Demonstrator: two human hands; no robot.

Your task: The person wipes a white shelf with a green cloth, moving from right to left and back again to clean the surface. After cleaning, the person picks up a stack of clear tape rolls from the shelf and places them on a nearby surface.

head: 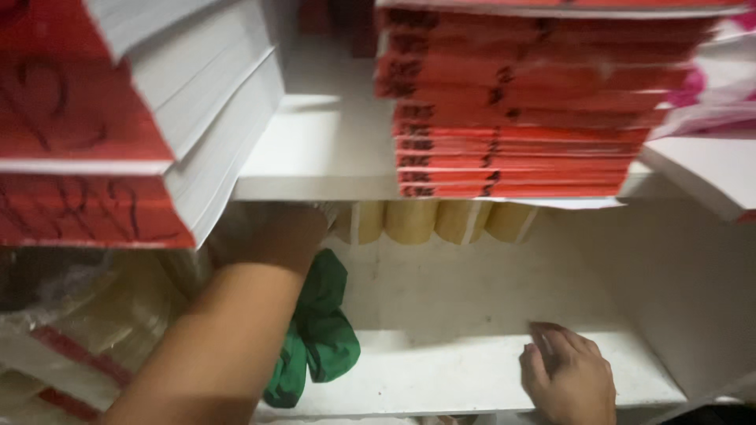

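Note:
My left hand (272,236) reaches deep into the lower shelf, its fingers hidden under the edge of the upper shelf (315,185). A green cloth (319,330) lies right beside my left forearm on the lower shelf board (441,370). My right hand (568,374) rests palm down on the front of that white board, fingers loosely spread, holding nothing. At the back of the lower shelf stand several yellowish paper bundles (429,220), close to where my left hand reaches.
On the upper shelf sit a stack of red-edged books (520,118) at right and thick red-covered white paper stacks (142,118) at left. Plastic-wrapped pale packs (87,330) fill the lower left. A white side wall (685,275) closes the shelf at right.

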